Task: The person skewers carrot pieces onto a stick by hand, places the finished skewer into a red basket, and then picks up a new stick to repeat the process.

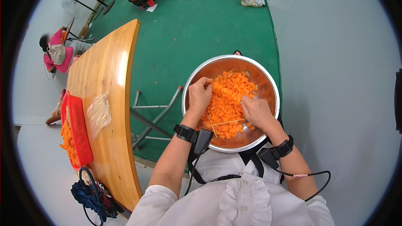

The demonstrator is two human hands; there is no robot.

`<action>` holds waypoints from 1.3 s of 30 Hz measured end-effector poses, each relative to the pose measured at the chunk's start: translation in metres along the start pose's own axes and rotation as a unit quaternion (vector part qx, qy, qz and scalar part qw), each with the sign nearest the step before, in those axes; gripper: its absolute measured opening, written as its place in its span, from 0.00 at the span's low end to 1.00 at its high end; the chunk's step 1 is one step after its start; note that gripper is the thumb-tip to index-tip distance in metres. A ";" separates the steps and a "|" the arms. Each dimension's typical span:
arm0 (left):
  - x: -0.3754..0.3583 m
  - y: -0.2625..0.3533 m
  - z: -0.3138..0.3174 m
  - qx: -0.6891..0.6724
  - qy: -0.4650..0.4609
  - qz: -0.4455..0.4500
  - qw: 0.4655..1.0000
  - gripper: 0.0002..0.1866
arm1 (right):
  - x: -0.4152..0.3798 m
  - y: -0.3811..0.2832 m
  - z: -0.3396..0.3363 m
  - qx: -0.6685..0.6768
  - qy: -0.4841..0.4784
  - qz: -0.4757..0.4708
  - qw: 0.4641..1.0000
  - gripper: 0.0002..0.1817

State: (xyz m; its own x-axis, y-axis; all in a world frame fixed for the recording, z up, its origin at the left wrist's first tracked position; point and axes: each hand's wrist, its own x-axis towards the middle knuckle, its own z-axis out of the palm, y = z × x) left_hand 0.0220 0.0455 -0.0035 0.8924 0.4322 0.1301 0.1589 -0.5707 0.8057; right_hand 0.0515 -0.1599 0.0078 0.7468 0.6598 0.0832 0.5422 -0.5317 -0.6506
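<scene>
Item, nearest: your left hand (199,96) and right hand (256,111), both clenched on orange cubes (228,100) inside the steel bowl (270,84) in your lap. Risk: the bowl looks unsupported, so hard digging could tip it. Further left: red basket (77,132) of orange pieces, plastic bag (99,113), wooden table (111,71).

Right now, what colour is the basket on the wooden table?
Red; the basket shows best in the head view.

Both hands' fingertips are buried among the carrot cubes (228,100), and the bowl's (268,79) near rim hides behind the wrists.
</scene>
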 end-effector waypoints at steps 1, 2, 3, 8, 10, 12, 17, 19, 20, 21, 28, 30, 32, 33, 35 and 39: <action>0.000 0.001 0.000 -0.001 0.002 0.002 1.000 0.07 | 0.000 -0.001 0.000 0.007 -0.006 0.006 1.000 0.09; 0.000 0.001 -0.001 -0.002 0.004 0.004 1.000 0.07 | 0.001 0.000 -0.001 0.037 -0.015 0.018 0.999 0.10; -0.001 0.001 -0.001 0.003 0.003 0.003 1.000 0.07 | 0.001 0.001 -0.001 0.067 -0.024 0.031 0.997 0.10; -0.003 0.002 0.000 0.022 -0.002 0.006 1.000 0.06 | 0.001 0.000 -0.006 0.140 -0.050 0.060 0.987 0.12; -0.004 0.001 0.000 0.020 -0.004 0.016 1.000 0.06 | 0.000 0.002 -0.004 0.141 -0.055 0.062 0.986 0.11; -0.004 0.001 0.000 0.020 -0.004 0.029 0.999 0.07 | -0.003 0.003 0.001 0.046 -0.036 0.032 0.998 0.10; -0.006 -0.001 0.002 0.014 -0.009 0.045 0.999 0.08 | -0.005 -0.001 0.004 -0.098 0.004 -0.032 0.995 0.08; -0.008 0.000 0.001 0.017 -0.020 0.034 0.999 0.09 | -0.005 0.000 0.006 -0.087 0.032 -0.035 0.995 0.07; -0.006 0.001 0.001 0.017 -0.023 0.029 0.999 0.09 | -0.004 0.000 0.006 -0.080 0.033 -0.033 0.996 0.07; -0.005 0.001 0.000 0.003 -0.019 0.036 0.999 0.10 | -0.004 0.001 0.005 -0.073 0.034 -0.030 0.996 0.07; -0.002 -0.002 0.004 -0.079 -0.004 0.011 0.997 0.12 | -0.001 0.004 0.002 -0.037 0.033 0.008 0.999 0.08; -0.001 -0.003 0.005 -0.118 0.008 -0.014 0.993 0.12 | -0.001 0.005 0.003 -0.022 0.036 0.008 0.999 0.08; 0.001 -0.007 0.005 -0.161 0.017 -0.041 0.986 0.13 | 0.000 0.006 0.003 -0.010 0.037 0.008 0.999 0.08; 0.001 -0.008 0.005 -0.161 0.012 -0.045 0.986 0.13 | 0.000 0.005 0.002 -0.006 0.038 0.009 0.999 0.08; 0.001 -0.007 0.005 -0.162 0.001 -0.051 0.985 0.13 | 0.000 0.005 0.002 -0.005 0.031 0.015 0.999 0.08; 0.000 -0.006 0.002 -0.125 -0.013 -0.033 0.992 0.12 | -0.001 0.004 0.002 -0.014 0.004 0.024 1.000 0.08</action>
State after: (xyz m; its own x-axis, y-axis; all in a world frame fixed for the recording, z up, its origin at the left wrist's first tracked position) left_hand 0.0219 0.0471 -0.0094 0.8943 0.4434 0.0605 0.1105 -0.3498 0.9303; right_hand 0.0521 -0.1616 0.0039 0.7754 0.6287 0.0593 0.5165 -0.5774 -0.6324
